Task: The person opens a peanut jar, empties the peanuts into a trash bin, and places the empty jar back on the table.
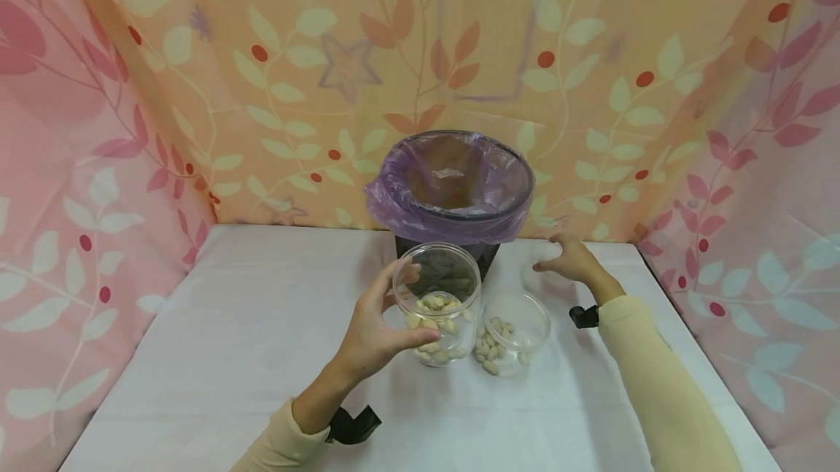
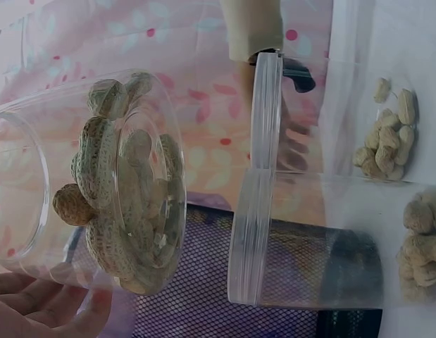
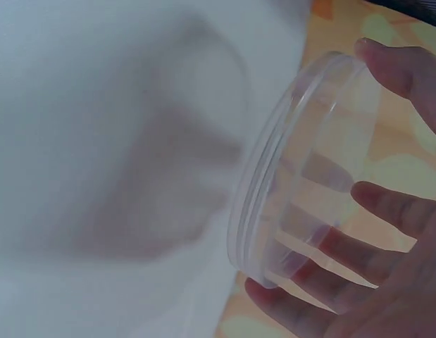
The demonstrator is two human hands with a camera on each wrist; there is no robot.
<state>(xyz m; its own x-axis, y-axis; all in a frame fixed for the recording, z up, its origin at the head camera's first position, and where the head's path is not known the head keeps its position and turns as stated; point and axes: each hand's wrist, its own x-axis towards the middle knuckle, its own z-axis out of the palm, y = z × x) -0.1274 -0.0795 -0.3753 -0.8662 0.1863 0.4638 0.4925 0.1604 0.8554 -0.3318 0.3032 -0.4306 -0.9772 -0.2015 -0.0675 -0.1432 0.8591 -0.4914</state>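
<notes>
The left hand (image 1: 367,337) holds a clear, round plastic jar (image 1: 438,286) above the white tabletop (image 1: 282,355), its thumb along the near side and its fingers round the far side; ridged tan unshelled peanuts (image 2: 98,165) lie at the jar's base. In the left wrist view, two more clear plastic jars stand below the held one: the left standing jar (image 2: 295,246) and the right standing jar (image 2: 302,116), each with peanuts at the bottom. Whether these two are capped I cannot tell. To their right, the right hand (image 1: 571,260) grips a shallow, clear round plastic lid (image 3: 295,169) by its edge, thumb on one side and fingers spread wide on the other, above the table. Behind the jars stands a black mesh bin (image 1: 488,257) lined with a translucent purple plastic bag (image 1: 446,227), before an orange leaf-patterned cloth (image 1: 282,93). Black straps (image 1: 354,426) hang at both wrists.
</notes>
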